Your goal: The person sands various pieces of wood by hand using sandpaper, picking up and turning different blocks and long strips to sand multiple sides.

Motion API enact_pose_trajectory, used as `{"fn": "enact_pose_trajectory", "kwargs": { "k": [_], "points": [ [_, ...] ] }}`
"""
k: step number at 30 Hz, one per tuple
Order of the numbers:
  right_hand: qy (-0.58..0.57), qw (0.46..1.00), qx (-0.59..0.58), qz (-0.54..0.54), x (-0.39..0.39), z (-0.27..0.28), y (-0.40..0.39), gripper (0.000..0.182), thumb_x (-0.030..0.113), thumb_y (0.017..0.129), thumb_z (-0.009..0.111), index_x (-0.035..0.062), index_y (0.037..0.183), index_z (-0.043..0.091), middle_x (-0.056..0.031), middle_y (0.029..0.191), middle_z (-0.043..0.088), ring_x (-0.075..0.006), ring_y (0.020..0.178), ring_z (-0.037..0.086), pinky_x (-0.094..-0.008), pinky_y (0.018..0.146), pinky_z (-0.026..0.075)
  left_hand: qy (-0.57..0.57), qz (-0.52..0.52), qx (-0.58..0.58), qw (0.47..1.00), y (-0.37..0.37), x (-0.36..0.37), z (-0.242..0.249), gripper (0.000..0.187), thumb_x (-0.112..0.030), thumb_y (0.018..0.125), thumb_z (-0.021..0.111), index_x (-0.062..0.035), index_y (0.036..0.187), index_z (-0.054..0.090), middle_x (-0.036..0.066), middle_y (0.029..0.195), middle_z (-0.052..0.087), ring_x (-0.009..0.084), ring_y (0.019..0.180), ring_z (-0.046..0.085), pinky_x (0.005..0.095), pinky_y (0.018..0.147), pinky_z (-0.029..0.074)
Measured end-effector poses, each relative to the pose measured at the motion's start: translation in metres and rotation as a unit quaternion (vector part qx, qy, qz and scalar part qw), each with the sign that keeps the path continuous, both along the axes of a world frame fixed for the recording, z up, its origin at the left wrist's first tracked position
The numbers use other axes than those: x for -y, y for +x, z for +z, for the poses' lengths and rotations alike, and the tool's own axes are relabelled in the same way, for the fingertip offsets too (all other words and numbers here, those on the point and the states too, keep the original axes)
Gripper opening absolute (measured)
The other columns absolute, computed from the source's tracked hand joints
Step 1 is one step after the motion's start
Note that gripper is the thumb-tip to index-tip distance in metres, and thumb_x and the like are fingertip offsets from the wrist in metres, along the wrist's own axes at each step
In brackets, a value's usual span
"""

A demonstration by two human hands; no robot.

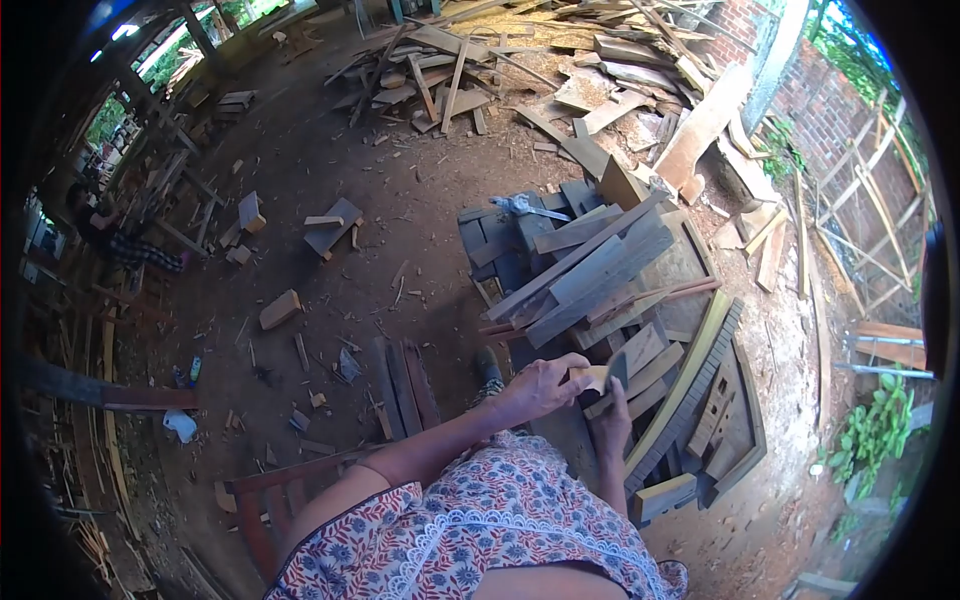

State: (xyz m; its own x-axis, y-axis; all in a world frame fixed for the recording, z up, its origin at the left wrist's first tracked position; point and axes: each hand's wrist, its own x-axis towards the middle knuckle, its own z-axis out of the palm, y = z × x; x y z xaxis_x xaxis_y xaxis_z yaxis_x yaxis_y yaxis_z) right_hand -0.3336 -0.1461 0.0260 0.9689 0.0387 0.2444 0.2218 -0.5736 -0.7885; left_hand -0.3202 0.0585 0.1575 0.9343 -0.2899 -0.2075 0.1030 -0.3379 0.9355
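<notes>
In front of my body, my left hand [545, 388] is closed with its fingers around a small pale yellow piece [592, 377], which looks like wood or folded paper. Close beside it, my right hand [611, 428] grips a thin dark flat piece [618, 369] that stands up from the fingers. The pale piece overlaps the dark one in this view. Just beyond both hands lies a stack of grey planks [612, 265]. Below and right of them are narrow wooden slats [640, 380] and a long yellowish strip [682, 385].
A large heap of scrap boards [440, 85] lies on the ground ahead. Wood blocks [280, 310] and chips are scattered at left. A slatted wooden seat [285, 500] is by my left side. Another person [115, 235] sits far left. A brick wall [820, 110] rises at right.
</notes>
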Motion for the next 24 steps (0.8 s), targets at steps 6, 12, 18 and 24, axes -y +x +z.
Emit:
{"fn": "enact_pose_trajectory", "kwargs": {
  "k": [6,12,18,24],
  "points": [
    [0.061,0.976,-0.182,-0.099,0.028,0.0,-0.018,0.05,-0.004,0.084,0.044,0.0109,0.131,0.047,-0.0192,0.115,0.059,-0.0285,0.109,0.058,-0.0353,0.089,0.045,-0.13,-0.068,0.019,0.989,0.003,-0.001,-0.009,0.048,-0.037,0.092,0.054,-0.0032,0.124,0.042,0.013,0.088,0.062,0.0152,0.084,0.061,0.0298,0.078,0.048],
    [0.063,0.996,0.059,0.013,-0.009,0.06,-0.026,0.048,-0.011,0.08,0.045,0.005,0.124,0.051,-0.0151,0.126,0.054,-0.0268,0.115,0.053,-0.0351,0.095,0.044,0.004,0.006,0.146,0.989,0.004,0.011,-0.008,0.04,-0.035,0.09,0.056,-0.001,0.111,0.054,0.011,0.09,0.065,0.0158,0.084,0.062,0.0306,0.075,0.048],
    [-0.044,0.998,-0.026,-0.032,0.014,-0.019,-0.005,0.054,-0.013,0.075,0.047,0.0079,0.124,0.052,-0.0162,0.119,0.058,-0.0293,0.109,0.057,-0.0354,0.093,0.045,0.116,0.077,0.137,0.981,0.005,0.006,0.004,0.033,-0.032,0.09,0.056,0.0014,0.093,0.059,0.012,0.074,0.063,0.0175,0.072,0.063,0.0331,0.063,0.049],
    [0.042,0.997,-0.05,-0.034,-0.007,0.043,-0.013,0.053,-0.012,0.08,0.044,0.009,0.129,0.049,-0.017,0.123,0.055,-0.0285,0.115,0.053,-0.0357,0.096,0.043,0.073,0.123,0.071,0.987,0.005,-0.002,-0.018,0.031,-0.029,0.094,0.049,-0.0003,0.082,0.056,0.012,0.062,0.059,0.0209,0.058,0.061,0.0322,0.053,0.047]
  ]
}}
